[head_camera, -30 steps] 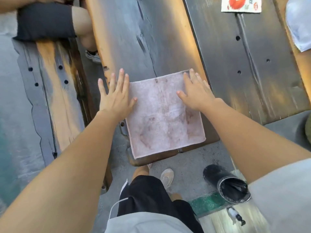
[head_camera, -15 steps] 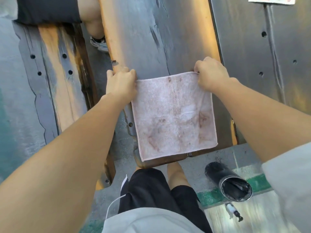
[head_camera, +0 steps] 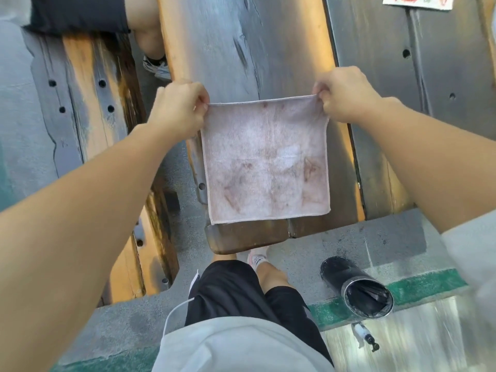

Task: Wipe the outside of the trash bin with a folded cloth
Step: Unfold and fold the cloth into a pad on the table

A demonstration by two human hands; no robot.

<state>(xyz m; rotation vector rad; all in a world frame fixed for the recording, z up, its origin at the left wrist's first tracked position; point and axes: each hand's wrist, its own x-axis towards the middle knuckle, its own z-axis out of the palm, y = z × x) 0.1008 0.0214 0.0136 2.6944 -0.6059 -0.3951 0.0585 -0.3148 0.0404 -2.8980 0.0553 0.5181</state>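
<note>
In mid-frame the left hand [head_camera: 178,110] and right hand [head_camera: 342,93] each keep a tight grip on a far corner of the stained cloth [head_camera: 265,162], spread over the wooden worktop [head_camera: 241,49]. The black trash bin [head_camera: 357,287] stands on the floor at lower right.

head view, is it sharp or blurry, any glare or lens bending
Head view: cloth and both hands, left and right, fairly sharp; motion smear toward the bottom right past the trash bin; warm sunlight sheen on the bench plank; wide-angle bending at the frame edges.
</note>
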